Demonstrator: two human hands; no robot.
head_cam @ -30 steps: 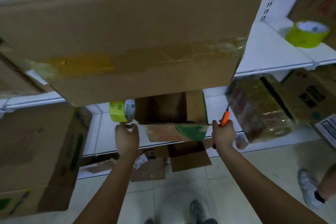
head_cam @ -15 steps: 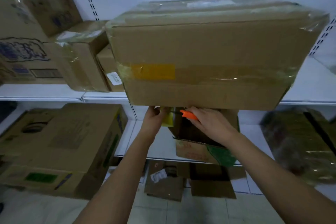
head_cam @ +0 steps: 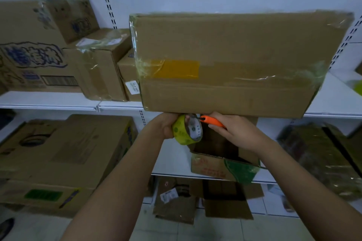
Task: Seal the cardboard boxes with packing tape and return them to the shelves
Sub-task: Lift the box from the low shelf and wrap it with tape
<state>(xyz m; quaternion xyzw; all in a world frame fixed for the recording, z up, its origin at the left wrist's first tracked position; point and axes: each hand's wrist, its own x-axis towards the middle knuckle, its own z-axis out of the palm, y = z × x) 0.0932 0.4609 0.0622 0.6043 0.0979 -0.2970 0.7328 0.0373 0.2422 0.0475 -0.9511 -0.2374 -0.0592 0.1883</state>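
Sealed box (head_cam: 233,64) sits on the upper shelf (head_cam: 49,101), its front edge overhanging — tape across the face, both my hands just under its bottom edge. My left hand (head_cam: 166,125) grips the tape roll (head_cam: 187,130); my right hand (head_cam: 233,131) holds the orange cutter (head_cam: 212,121), tip near the roll. Open box (head_cam: 223,159) on the shelf below — behind my hands.

left hand's fingers (head_cam: 188,118) hidden behind tape roll (head_cam: 185,130), far-right yellow object (head_cam: 358,87) cropped
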